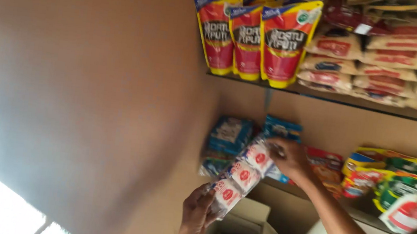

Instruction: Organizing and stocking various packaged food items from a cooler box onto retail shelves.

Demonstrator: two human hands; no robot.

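Wall: a plain brown wall (83,83) fills the left half of the view, blurred, with bright light at its lower left corner.
Upper shelf: the upper shelf (334,100) carries three upright red and yellow pouches (250,36) at its left end and stacked pale sacks with red labels (395,64) to their right.
Lower shelf: the lower shelf (358,213) holds blue packets (229,137) at the left, then red and orange packets (324,165), then yellow and green pouches (393,177) at the right.
Box: an open cardboard box (254,225) stands below the lower shelf, between the two forearms.
Strip: a strip of small white sachets with red round marks (241,174) runs slantwise from low left to upper right, in front of the blue packets, stretched between both hands.
Right hand: the right hand (289,159) has its fingers closed on the strip's upper end, right by the blue packets.
Left hand: the left hand (197,211) grips the strip's lower end, fingers curled round it, above the box.
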